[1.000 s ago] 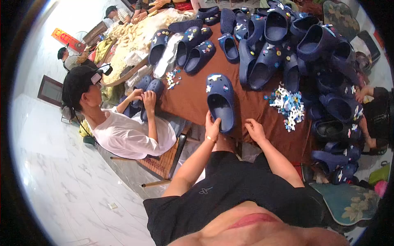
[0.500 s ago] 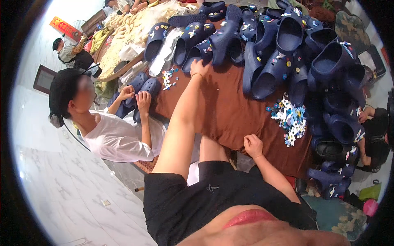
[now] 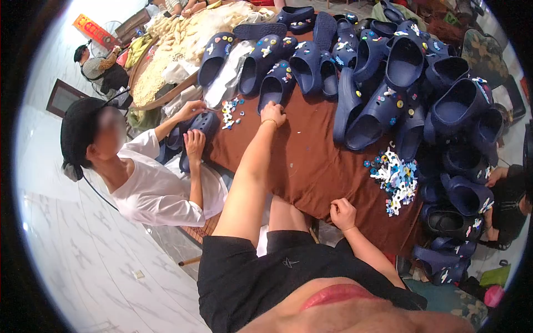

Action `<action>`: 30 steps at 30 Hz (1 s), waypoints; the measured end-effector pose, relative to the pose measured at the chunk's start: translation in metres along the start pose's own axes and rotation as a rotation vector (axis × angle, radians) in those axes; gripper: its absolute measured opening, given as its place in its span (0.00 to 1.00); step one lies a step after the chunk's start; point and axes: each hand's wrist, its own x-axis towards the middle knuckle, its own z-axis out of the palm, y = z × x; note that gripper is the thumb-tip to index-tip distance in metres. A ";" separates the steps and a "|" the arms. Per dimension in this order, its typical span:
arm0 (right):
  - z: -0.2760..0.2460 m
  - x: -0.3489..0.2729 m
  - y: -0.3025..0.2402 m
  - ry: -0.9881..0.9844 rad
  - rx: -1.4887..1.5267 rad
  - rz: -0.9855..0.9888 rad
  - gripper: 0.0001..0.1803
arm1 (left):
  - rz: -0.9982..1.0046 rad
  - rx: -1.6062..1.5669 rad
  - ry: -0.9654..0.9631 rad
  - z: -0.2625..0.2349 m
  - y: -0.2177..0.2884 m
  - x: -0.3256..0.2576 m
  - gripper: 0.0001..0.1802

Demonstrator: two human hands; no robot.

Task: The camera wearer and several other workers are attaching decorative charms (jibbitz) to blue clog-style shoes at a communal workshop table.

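Observation:
My left hand (image 3: 272,113) reaches over the brown-covered table, its fingers closed on the heel end of a dark blue clog (image 3: 277,83). Small colourful charms dot that clog's toe. Beside it lie another decorated clog (image 3: 306,69) on the right and one (image 3: 261,61) behind on the left. Near the table's front edge, my right hand (image 3: 343,213) is curled into a loose fist; whatever it may hold is hidden. To the right of this hand spreads a heap of white, blue and yellow charms (image 3: 395,180).
A co-worker in white at left has a hand near plain clogs (image 3: 202,126) and the other near a small charm pile (image 3: 229,114). Stacked decorated clogs (image 3: 408,58) crowd the right side. Behind stands a round tray (image 3: 150,102) of pale pieces. Another person's hands show far right.
My left hand and the clog at it have come slightly nearer to me. The co-worker's far hand has moved from the clog toward the small charm pile. The whole view has shifted a little.

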 end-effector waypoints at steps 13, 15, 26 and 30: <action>0.000 -0.004 0.001 -0.007 -0.057 -0.017 0.03 | 0.092 -0.120 -0.447 -0.032 0.028 -0.211 0.14; 0.001 -0.003 0.005 0.031 -0.054 -0.053 0.02 | 0.054 -0.185 -0.540 -0.037 0.036 -0.222 0.18; -0.002 -0.005 0.013 0.055 0.242 0.177 0.04 | 0.313 -0.433 0.058 0.015 0.071 -0.231 0.12; -0.031 -0.007 0.024 0.234 0.223 0.138 0.06 | 0.686 -0.576 -0.006 0.017 0.084 -0.279 0.11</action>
